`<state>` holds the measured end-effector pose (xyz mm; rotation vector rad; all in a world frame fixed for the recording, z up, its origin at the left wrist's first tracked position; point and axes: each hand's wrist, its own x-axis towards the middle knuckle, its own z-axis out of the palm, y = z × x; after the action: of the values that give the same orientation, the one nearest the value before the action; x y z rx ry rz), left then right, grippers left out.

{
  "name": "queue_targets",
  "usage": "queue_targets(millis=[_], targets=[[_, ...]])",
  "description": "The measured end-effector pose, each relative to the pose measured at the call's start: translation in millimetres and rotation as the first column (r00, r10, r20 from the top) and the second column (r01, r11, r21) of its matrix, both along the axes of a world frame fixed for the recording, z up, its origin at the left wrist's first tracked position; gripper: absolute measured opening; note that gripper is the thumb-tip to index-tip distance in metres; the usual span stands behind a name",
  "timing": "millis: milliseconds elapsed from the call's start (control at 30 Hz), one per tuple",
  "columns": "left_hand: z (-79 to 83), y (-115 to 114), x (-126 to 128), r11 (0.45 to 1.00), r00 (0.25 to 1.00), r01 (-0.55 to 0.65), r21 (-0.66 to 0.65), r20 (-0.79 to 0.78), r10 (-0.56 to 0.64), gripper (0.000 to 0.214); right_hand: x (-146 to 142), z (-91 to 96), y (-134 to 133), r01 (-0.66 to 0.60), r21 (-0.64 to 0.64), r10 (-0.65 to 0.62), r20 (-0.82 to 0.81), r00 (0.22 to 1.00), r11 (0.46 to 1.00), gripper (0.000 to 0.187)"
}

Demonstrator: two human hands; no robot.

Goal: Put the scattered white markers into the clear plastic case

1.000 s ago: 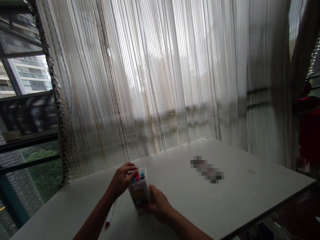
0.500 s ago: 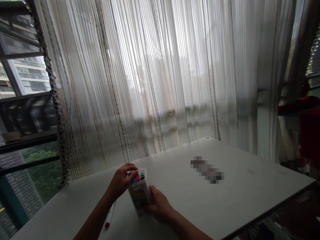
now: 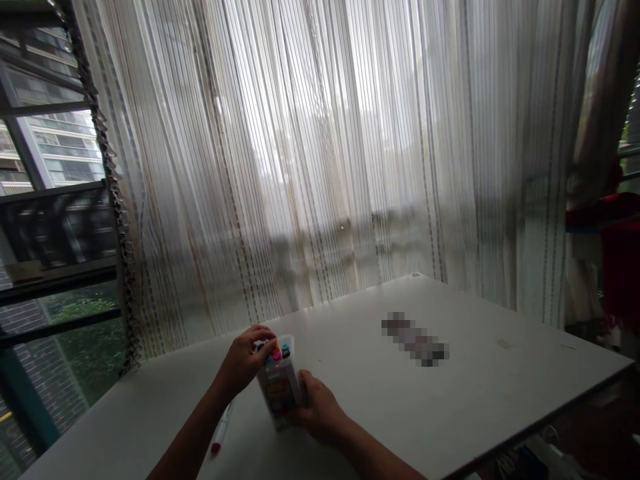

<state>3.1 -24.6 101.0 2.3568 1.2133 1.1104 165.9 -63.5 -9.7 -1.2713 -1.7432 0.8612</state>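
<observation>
Both my hands hold a clear plastic case of markers (image 3: 277, 388) upright on the white table, its coloured caps, including pink and blue, showing at the top. My left hand (image 3: 245, 360) wraps the upper end, with fingers at the caps. My right hand (image 3: 320, 408) grips the lower right side and hides part of the case. A loose white marker with a red cap (image 3: 221, 428) lies on the table just under my left forearm, apart from the case.
The white table (image 3: 475, 380) runs away to the right, where a pixelated, unreadable object (image 3: 415, 339) lies. Sheer striped curtains (image 3: 300, 153) hang behind the far edge, with a window (image 3: 55, 147) at left and something red (image 3: 620, 267) at right.
My hands and the case stay almost still. The view has swung slightly, shifting the curtains and the red thing at right.
</observation>
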Motion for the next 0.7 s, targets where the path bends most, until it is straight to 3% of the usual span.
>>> queue_targets(millis=[467,700], targets=[[0.9,-7,4,0.997,0.998,-0.015,0.069,-0.056,0.019,0.027,-2,-11.6,10,0.002,0.018,-0.003,0.020,1.000,1.000,0.048],[-6.8,-12,11,1.000,0.998,-0.005,0.030,-0.065,0.007,0.039,-2,-11.4,10,0.008,0.009,-0.008,0.029,1.000,1.000,0.047]])
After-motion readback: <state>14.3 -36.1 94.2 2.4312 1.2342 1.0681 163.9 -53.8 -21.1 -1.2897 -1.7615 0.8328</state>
